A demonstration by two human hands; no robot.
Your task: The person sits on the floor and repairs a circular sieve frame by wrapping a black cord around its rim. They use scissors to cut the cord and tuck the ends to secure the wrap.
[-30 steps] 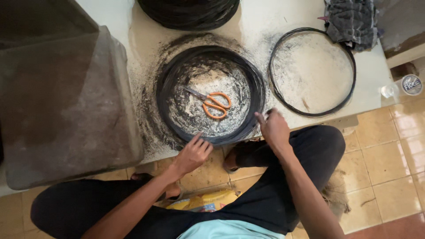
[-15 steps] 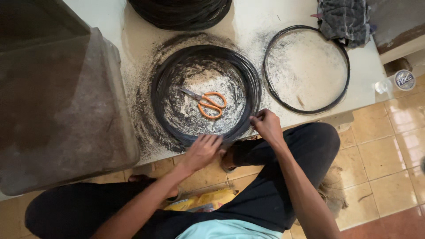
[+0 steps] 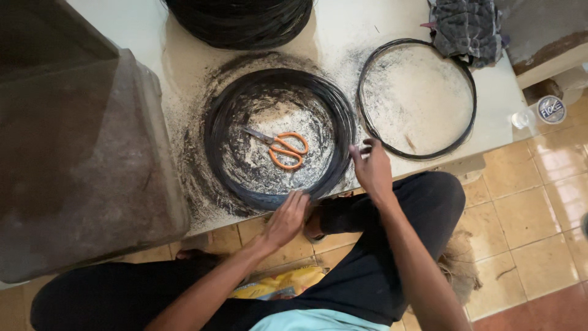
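So there's a big coil of black wire (image 3: 223,132) lying flat on a pale, dusty slab (image 3: 361,37), close to the near edge. It's a ring, so no real long axis, it just lies flat with the open middle facing up at the camera. The left hand (image 3: 286,217) rests on the near rim of the coil, fingers spread loosely over the strands, not clenched. The right hand (image 3: 372,168) is at the coil's right rim, fingers curled in toward the wire; can't quite tell if it actually pinches a strand or only touches it.

Inside the coil, on the powdery surface, sit orange-handled scissors (image 3: 278,146). Their long axis runs diagonally: blades point up-left, handles sit down-right, toward the right hand.

To the right of the coil there's a thinner wire hoop (image 3: 362,79), also flat, just beside it. A thicker dark bundle of wire (image 3: 245,21) sits at the far edge, and a dark crumpled cloth (image 3: 467,27) lies at the top right, overlapping the hoop's far side. A large grey-brown block (image 3: 79,159) fills the left side.
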